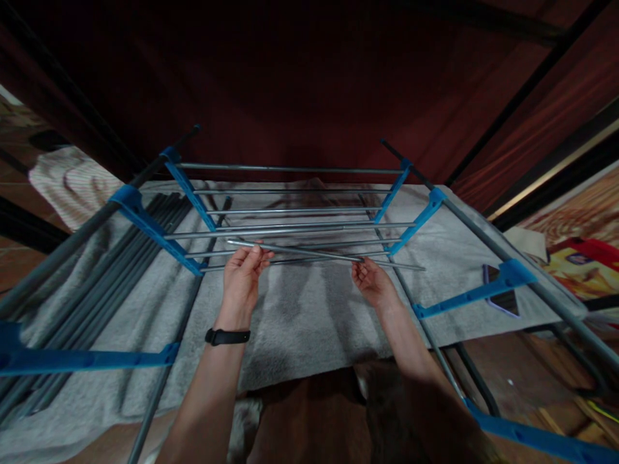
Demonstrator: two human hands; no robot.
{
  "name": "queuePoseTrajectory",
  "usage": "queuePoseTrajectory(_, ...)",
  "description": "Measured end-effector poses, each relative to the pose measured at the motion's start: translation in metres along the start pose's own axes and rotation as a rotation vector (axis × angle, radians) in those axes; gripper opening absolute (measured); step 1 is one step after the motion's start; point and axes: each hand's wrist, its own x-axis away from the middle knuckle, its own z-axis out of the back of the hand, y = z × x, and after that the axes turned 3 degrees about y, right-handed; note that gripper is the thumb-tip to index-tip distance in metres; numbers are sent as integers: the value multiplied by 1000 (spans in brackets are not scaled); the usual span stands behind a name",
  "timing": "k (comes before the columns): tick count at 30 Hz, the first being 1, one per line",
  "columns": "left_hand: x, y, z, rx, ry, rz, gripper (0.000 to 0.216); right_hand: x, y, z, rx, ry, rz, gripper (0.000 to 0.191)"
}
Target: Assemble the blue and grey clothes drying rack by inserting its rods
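A thin grey metal rod (309,253) lies slightly slanted between my two hands, lower at its right end. My left hand (245,270) pinches it near the left end, thumb on top. Toward the right, my right hand (371,280) has its fingers closed on the same rod, whose end sticks out past the hand. Just beyond stands a rack frame with grey side tubes (471,222) and blue plastic brackets (145,225). Several crossbars (290,169) span between the far brackets. Nearer blue brackets (464,299) have no bars between them.
A grey towel-like cloth (309,322) covers the surface below. Several loose grey tubes (97,290) lie at the left, under the frame. A phone-like object (503,296) rests at the right, beside a red and yellow package (585,267). Dark red fabric (300,84) hangs behind.
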Motion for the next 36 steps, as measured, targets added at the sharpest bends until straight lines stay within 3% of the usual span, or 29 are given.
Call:
queuePoseTrajectory(6,-5,7,6,31,54,-84,29,-4,-7,5,-104,77,-1,19)
queuePoseTrajectory(13,-7,16,8,56,104,-160,26,-15,-11,13,-177,78,52,21)
queuePoseTrajectory(27,14,-18,-20,-154,-76,-141,24,-2,-2,-1,-153,61,62,27)
queuePoseTrajectory(36,27,-24,-31,-243,-151,-128,30,5,0,-9,-90,-69,-13,22)
